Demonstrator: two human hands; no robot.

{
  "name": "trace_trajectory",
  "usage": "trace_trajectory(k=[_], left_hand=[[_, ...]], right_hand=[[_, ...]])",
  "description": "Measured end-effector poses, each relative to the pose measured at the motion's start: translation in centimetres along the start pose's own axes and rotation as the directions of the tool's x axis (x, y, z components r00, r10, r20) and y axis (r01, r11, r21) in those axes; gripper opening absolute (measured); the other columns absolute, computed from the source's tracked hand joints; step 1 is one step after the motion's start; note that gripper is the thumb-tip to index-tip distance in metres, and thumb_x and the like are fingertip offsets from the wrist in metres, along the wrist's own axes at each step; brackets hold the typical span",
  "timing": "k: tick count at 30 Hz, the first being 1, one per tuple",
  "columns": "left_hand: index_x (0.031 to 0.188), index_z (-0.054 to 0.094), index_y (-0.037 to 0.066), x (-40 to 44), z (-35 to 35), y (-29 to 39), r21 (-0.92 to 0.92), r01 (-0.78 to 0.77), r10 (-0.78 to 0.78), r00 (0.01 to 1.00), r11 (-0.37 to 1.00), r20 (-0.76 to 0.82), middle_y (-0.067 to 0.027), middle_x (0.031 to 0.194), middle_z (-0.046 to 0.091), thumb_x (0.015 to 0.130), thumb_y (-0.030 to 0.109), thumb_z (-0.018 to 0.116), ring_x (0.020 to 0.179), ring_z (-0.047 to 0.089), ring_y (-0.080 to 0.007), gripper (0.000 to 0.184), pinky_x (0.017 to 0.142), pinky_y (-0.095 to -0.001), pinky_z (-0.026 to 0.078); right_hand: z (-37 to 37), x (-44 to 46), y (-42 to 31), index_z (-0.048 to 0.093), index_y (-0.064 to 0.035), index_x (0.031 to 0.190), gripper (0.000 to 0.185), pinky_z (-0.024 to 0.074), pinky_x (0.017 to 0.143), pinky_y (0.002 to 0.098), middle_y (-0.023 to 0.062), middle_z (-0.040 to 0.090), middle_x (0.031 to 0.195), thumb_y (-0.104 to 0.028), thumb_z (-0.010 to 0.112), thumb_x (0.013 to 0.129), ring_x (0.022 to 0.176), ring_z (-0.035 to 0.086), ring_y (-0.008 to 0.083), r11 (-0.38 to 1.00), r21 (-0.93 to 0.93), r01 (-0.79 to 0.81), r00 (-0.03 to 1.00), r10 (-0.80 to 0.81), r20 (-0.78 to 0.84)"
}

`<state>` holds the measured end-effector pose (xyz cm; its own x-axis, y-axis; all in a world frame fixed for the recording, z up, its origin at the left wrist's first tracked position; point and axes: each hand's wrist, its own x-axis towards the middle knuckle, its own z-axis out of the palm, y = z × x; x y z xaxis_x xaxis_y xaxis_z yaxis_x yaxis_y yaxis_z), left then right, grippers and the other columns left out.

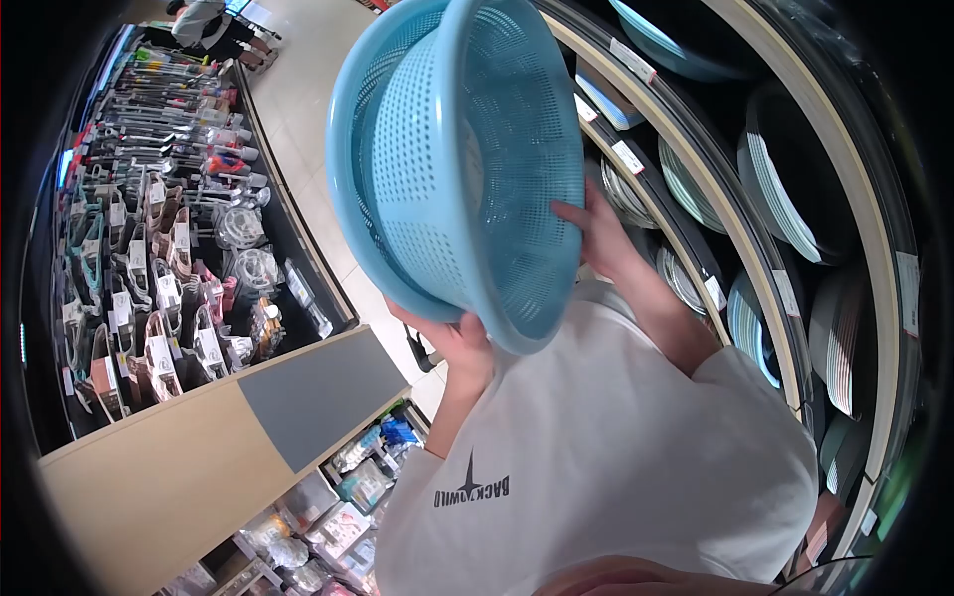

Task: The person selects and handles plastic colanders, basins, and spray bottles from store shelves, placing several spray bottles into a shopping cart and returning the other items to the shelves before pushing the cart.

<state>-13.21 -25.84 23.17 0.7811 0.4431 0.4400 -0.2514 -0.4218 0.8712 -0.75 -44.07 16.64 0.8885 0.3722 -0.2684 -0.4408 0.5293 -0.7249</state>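
While the left hand (459, 343) grips from below, its thumb over the near rim, the right hand (604, 233) clasps the opposite side with its thumb against the inner wall. Between them they hold a light-blue perforated colander (405, 179) nested in a matching blue basin (343, 199). Both are tipped on their sides and raised in the air before the wearer's white shirt (596, 447); whether the rim touches the cloth, I cannot tell. How the left fingers divide between the two rims is hidden.

To the right, curving shelves (863, 149) carry stacked round wares (775, 194), with white price tags (907, 293) along their edges. Below left lies a smooth wood-toned panel (149, 477) with a grey section (318, 397), and packaged goods show beside its lower edge. Rows of hanging merchandise (159, 199) fill a dark display farther left. Pale, glossy floor tiles (308, 119) run between display and shelves, and another person (209, 25) stands at the top left.
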Motion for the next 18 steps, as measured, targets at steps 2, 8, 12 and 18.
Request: trace_trajectory(k=[2, 8, 12, 18], left_hand=[[0.163, 0.007, 0.001, 1.0, -0.3, 1.0, -0.009, 0.037, -0.037, 0.999, 0.999, -0.004, -0.0215, 0.163, 0.017, 0.100, 0.057, 0.059, 0.152, 0.023, -0.0344, 0.099, 0.124, -0.0507, 0.017], [0.163, 0.008, 0.001, 3.8, -0.6, 2.2, -0.055, 0.158, -0.157, 0.987, 0.986, 0.033, -0.0205, 0.161, 0.024, 0.100, 0.033, 0.059, 0.150, 0.027, -0.0335, 0.087, 0.124, -0.0482, 0.021], [0.161, 0.017, 0.002, 3.8, -1.4, 1.5, -0.147, 0.282, -0.276, 0.959, 0.948, 0.063, -0.0165, 0.154, 0.037, 0.103, 0.025, 0.055, 0.141, 0.040, -0.0287, 0.073, 0.119, -0.0435, 0.031], [0.157, 0.026, 0.000, 4.6, -2.6, -1.1, 0.126, 0.196, -0.202, 0.979, 0.973, 0.035, -0.0152, 0.150, 0.043, 0.098, 0.011, 0.058, 0.133, 0.050, -0.0245, 0.068, 0.110, -0.0371, 0.043]], right_hand=[[-0.5, -0.1, -0.5, 0.034, -0.0052, 0.155, 0.066, 0.0510, 0.104, 0.0365, 0.0111, 0.056, 0.141, -0.010, 0.065, 0.098, 0.127, 0.058, 0.0202, 1.000, -0.021, -0.017, 1.000, 0.017, 0.017], [-1.7, -0.3, -1.1, 0.032, -0.0078, 0.157, 0.065, 0.0500, 0.105, 0.0352, 0.0094, 0.053, 0.144, -0.010, 0.061, 0.099, 0.130, 0.055, 0.0186, 0.998, -0.058, -0.014, 0.998, 0.018, 0.057], [-2.7, -0.5, -1.3, 0.032, -0.0073, 0.156, 0.065, 0.0498, 0.107, 0.0371, 0.0102, 0.053, 0.143, -0.007, 0.060, 0.097, 0.130, 0.056, 0.0200, 0.998, -0.040, -0.051, 0.994, 0.055, 0.092], [-3.2, -0.1, -1.5, 0.028, -0.0079, 0.156, 0.068, 0.0532, 0.106, 0.0401, 0.0113, 0.054, 0.142, -0.007, 0.060, 0.096, 0.127, 0.059, 0.0227, 0.995, -0.053, -0.082, 0.984, 0.090, 0.157]])
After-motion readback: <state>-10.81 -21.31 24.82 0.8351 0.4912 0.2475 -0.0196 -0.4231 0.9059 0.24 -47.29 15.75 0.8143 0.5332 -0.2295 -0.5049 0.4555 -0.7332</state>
